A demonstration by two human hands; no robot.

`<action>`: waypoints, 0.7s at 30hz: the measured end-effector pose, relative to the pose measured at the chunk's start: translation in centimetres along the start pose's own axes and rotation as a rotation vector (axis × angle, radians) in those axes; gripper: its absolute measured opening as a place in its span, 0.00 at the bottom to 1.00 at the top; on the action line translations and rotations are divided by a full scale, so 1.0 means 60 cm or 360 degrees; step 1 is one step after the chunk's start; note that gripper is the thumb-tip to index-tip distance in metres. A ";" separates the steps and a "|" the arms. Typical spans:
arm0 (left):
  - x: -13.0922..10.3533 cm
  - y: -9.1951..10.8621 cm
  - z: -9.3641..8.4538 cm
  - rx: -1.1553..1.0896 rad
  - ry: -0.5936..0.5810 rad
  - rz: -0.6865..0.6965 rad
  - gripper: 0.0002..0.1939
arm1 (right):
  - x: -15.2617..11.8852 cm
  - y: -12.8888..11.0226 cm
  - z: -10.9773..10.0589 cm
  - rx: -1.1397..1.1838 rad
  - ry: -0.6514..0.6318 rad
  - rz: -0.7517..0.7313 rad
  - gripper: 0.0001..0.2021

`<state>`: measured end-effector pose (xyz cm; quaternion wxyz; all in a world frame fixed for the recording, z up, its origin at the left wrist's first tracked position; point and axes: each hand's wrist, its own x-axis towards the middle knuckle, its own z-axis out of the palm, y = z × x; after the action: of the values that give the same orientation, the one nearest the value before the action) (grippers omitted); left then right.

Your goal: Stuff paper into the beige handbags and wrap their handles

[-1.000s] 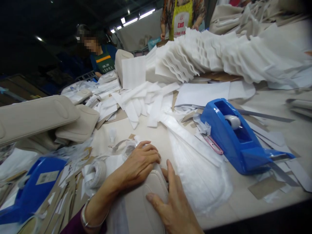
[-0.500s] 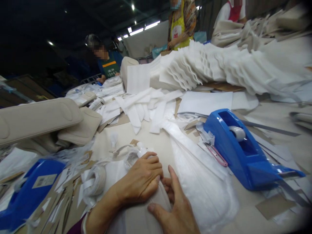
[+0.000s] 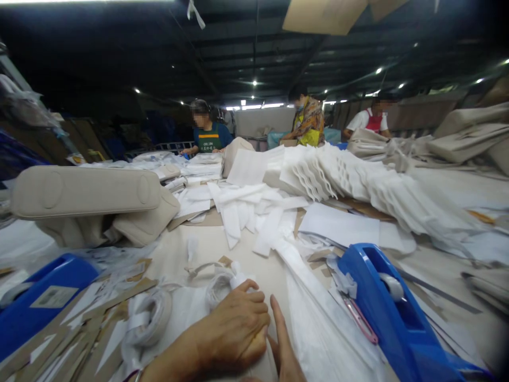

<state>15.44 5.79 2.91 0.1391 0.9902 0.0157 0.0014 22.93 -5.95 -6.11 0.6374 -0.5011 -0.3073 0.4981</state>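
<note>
Left-hand fingers [image 3: 260,309] curled, right-hand fingers [image 3: 281,328] with index straight, can't tell either grip; smooth beige padded piece [image 3: 266,367] lies under the former, just left of latter.

One head-worn view looks from above and just behind the left grip [image 3: 234,331] and right grip [image 3: 287,358], facing forward and slightly down. It is close to both, low in its frame, and the bottom edge cuts off part of the right grip. Beyond the grip it reaches across the surface [image 3: 271,278] to a co-worker [image 3: 312,121] well apart and the ceiling [image 3: 222,55], spreading wide to either side.
</note>
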 end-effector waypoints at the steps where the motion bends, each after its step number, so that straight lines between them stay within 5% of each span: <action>1: -0.002 -0.001 0.004 0.0020 0.0032 -0.0007 0.05 | 0.006 0.005 -0.004 -0.0090 0.0022 0.0013 0.61; 5: -0.009 -0.006 0.033 0.0113 0.0178 0.0007 0.06 | 0.026 -0.002 -0.037 -0.0676 -0.0041 0.0301 0.44; 9: -0.016 -0.010 0.051 0.0187 0.0296 0.0105 0.09 | 0.074 -0.098 -0.069 -0.1336 -0.0370 0.0285 0.39; 11: -0.020 -0.011 0.052 0.0193 0.0345 0.0104 0.08 | 0.135 -0.161 -0.072 -0.1751 -0.0147 0.0102 0.23; 14: -0.020 -0.021 0.062 0.0215 0.0430 0.0132 0.09 | 0.259 -0.221 -0.067 -0.2436 0.0401 0.0085 0.22; 17: -0.006 -0.049 0.096 0.0284 0.0510 0.0248 0.11 | 0.361 -0.225 -0.055 -0.2662 0.0518 0.0118 0.28; 21: 0.031 -0.093 0.143 0.0321 0.0477 0.0329 0.19 | 0.408 -0.185 -0.048 -0.2991 0.0525 0.0027 0.28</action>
<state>17.20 8.88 -6.88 0.0345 0.9841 -0.0655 0.1615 36.82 16.17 0.84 0.0058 -0.8745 -0.4844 -0.0250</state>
